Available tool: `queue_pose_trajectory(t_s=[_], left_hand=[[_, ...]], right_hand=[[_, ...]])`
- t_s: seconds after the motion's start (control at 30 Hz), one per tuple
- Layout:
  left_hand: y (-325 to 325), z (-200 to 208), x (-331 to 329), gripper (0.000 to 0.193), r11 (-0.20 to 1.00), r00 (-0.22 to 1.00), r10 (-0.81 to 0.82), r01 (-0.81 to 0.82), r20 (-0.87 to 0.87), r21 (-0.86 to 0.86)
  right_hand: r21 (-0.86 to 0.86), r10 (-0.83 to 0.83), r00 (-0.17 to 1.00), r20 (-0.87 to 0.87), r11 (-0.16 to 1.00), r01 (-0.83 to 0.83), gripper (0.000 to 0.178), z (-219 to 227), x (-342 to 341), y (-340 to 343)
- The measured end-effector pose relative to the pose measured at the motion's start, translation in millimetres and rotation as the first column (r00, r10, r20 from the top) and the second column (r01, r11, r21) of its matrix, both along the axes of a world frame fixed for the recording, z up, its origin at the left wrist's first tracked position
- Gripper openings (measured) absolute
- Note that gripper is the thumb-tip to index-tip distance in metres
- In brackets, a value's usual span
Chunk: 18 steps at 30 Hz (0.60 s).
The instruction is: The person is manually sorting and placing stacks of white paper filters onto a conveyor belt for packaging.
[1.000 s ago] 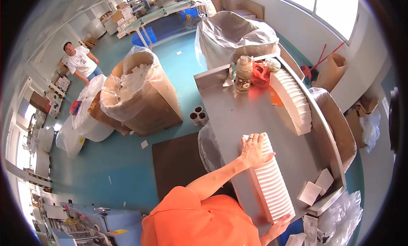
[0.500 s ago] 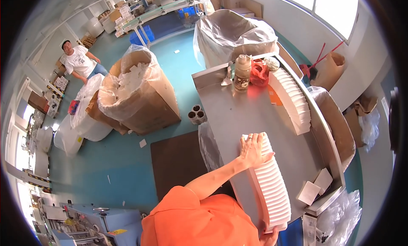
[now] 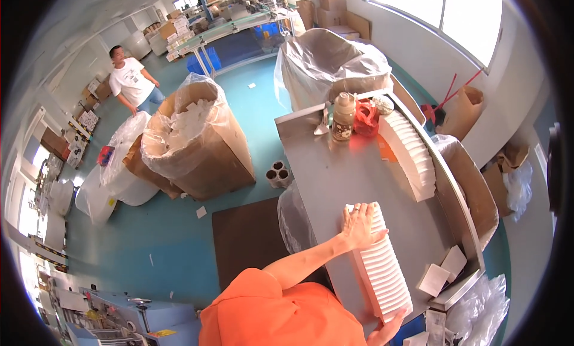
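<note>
A long stack of white, ridged, nested pieces, paper-like (image 3: pixel 387 268), lies along the near part of the metal table (image 3: pixel 335 178). My left hand (image 3: pixel 360 226) is laid over its far end, with the thumb along the right side and the fingers across the top. Against the near end presses my right hand (image 3: pixel 390 328), its fingers partly hidden below the stack. Between them, the two hands hold the row together. Behind it, a second curved stack of similar white pieces (image 3: pixel 409 148) runs along the table's right rim.
A bottle (image 3: pixel 344 116) and a red plastic bag (image 3: pixel 366 117) stand at the table's far end. Small white blocks (image 3: pixel 433 280) lie near the right corner. Left of the table is a large lined carton (image 3: pixel 203 148); a person (image 3: pixel 134 80) stands beyond it.
The stack between my hands looks shorter and straighter, with my right hand moved up and showing more. The view has shifted slightly, and the person at the back has turned.
</note>
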<state>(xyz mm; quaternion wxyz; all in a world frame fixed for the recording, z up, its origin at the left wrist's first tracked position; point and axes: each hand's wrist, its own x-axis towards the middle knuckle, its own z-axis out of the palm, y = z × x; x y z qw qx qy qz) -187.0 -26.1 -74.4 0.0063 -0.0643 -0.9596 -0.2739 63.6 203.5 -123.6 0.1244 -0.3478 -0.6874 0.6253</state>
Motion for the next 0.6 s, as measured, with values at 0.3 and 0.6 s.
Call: queue_pose_trajectory(t_s=[0.3, 0.6], left_hand=[[1, 0, 3, 0.087, 1.0, 0.999, 0.021, -0.021, -0.026, -0.009], [6, 1, 15, 0.088, 0.999, 0.999, 0.037, -0.038, -0.032, -0.021]], right_hand=[[-0.811, -0.169, 0.977, 0.132, 0.548, 0.204, 0.059, -7, 19, 15], [-0.746, -0.226, 0.951, 0.211, 0.591, 0.306, 0.053, 45, -2, -9]])
